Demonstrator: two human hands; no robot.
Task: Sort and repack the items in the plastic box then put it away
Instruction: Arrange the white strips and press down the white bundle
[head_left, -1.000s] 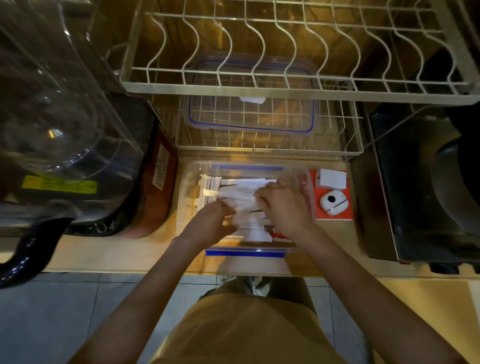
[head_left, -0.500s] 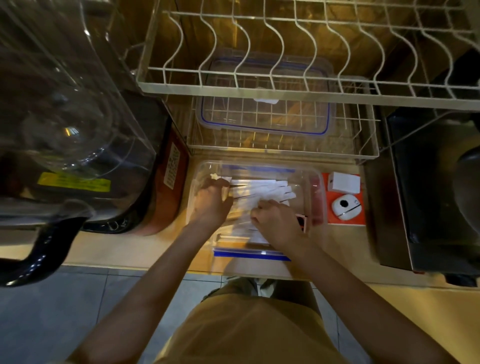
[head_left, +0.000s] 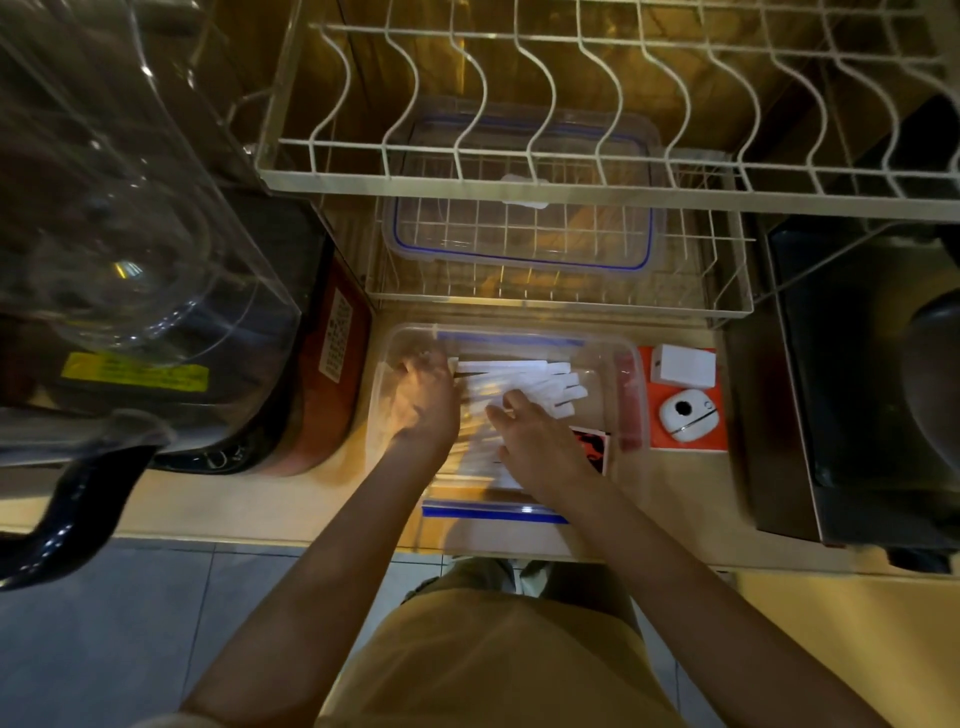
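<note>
Both hands are down in the plastic box on the counter; left hand blurred, grip impossible to call; right hand lies spread flat on the white packets; they look light, slippery; best gathered by their edges.

The plastic box was clear with blue clasps, and the packets inside it were white. A card in it showed red and black. Beside it lay an orange pad bearing a white block and a white round device. The lid was clear with a blue seal; the rack was cream.
</note>
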